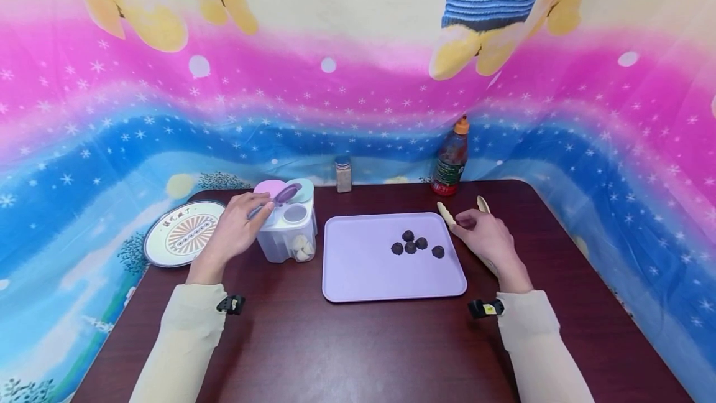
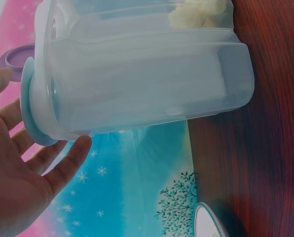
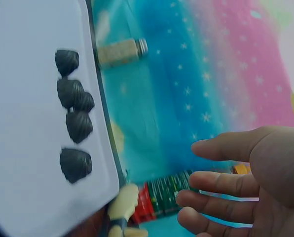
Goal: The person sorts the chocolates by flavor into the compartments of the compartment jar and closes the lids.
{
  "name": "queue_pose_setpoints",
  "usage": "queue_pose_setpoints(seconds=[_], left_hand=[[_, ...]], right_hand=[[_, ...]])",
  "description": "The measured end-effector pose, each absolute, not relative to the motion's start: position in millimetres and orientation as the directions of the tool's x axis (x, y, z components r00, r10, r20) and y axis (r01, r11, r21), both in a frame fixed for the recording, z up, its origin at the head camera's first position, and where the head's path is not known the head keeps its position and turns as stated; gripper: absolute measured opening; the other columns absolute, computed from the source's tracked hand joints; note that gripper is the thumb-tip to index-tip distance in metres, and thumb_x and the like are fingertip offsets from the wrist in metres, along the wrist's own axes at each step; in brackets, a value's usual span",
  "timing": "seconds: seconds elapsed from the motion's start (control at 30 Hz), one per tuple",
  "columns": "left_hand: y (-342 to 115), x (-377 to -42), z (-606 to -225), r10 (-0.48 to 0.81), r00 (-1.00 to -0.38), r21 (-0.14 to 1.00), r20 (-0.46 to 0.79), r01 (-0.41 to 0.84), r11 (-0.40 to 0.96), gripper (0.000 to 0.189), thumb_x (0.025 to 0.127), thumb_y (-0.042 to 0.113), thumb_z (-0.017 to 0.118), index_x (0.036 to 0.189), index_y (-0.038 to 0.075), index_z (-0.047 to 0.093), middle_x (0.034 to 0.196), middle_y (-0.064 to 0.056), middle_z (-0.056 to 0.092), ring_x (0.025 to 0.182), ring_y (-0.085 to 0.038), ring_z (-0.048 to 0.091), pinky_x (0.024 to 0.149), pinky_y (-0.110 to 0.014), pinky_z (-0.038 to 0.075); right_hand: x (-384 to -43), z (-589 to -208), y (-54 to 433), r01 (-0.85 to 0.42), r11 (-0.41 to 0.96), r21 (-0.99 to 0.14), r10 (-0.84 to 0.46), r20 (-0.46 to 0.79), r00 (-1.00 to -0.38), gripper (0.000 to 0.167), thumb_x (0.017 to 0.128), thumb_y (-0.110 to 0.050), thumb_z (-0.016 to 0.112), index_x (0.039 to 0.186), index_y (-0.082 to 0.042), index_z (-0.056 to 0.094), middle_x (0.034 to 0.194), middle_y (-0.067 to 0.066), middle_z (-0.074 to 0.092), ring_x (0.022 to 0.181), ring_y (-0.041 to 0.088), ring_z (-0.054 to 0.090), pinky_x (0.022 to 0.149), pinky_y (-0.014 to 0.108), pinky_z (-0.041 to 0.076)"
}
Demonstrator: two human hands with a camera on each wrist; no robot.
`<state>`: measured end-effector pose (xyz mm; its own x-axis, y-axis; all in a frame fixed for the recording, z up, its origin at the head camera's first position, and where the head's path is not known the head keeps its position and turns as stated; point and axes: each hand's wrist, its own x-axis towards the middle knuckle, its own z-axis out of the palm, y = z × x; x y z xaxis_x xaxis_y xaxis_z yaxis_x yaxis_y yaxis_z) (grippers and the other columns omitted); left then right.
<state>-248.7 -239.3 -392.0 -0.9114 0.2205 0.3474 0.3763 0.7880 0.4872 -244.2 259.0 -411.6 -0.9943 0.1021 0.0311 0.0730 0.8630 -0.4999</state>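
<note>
My left hand [image 1: 237, 229] is at the top of a clear multi-compartment storage box [image 1: 274, 244], its fingertips at the lids. A purple flip lid [image 1: 288, 193] stands raised beside a round opening [image 1: 294, 213]; the pink lid [image 1: 270, 187] and a pale-green lid [image 1: 304, 190] lie flat. White lumps [image 1: 302, 247] sit inside one compartment. In the left wrist view, the fingers spread around a blue lid [image 2: 33, 113]. My right hand [image 1: 489, 238] hovers over cream-tipped tongs [image 1: 445, 213], its fingers apart and holding nothing in the right wrist view.
A lilac tray [image 1: 358, 266] bears several dark ridged pieces [image 1: 411, 247]. Behind it stand a small shaker jar [image 1: 344, 176] and a sauce bottle [image 1: 450, 163]. A patterned plate [image 1: 162, 244] lies left of the box. A printed cloth [image 1: 358, 98] hangs around the table.
</note>
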Motion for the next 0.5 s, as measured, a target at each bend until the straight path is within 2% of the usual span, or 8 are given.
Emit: queue_pose_setpoints(seconds=[0.17, 0.5], left_hand=[[-239, -249, -392, 0.220, -0.912, 0.487, 0.348, 0.376, 0.789, 0.051, 0.106, 0.038, 0.043, 0.131, -0.002, 0.063, 0.142, -0.021, 0.057, 0.139, -0.043, 0.039, 0.117, -0.057, 0.028], [-239, -249, -391, 0.220, -0.912, 0.490, 0.348, 0.376, 0.786, 0.050, 0.106, 0.037, 0.044, 0.130, -0.002, 0.063, 0.142, -0.021, 0.057, 0.138, -0.043, 0.040, 0.116, -0.057, 0.029]], right_hand=[[-248, -411, 244, -0.016, 0.855, -0.519, 0.037, 0.092, -0.995, 0.037, 0.093, -0.037, 0.066, 0.120, -0.013, 0.069, 0.113, 0.013, 0.073, 0.101, 0.032, 0.066, 0.084, 0.058, 0.046], [-254, -402, 210, -0.185, 0.790, -0.584, -0.081, 0.199, -0.977, 0.034, 0.092, -0.033, 0.070, 0.117, -0.011, 0.072, 0.111, 0.013, 0.075, 0.093, 0.028, 0.070, 0.070, 0.035, 0.053]])
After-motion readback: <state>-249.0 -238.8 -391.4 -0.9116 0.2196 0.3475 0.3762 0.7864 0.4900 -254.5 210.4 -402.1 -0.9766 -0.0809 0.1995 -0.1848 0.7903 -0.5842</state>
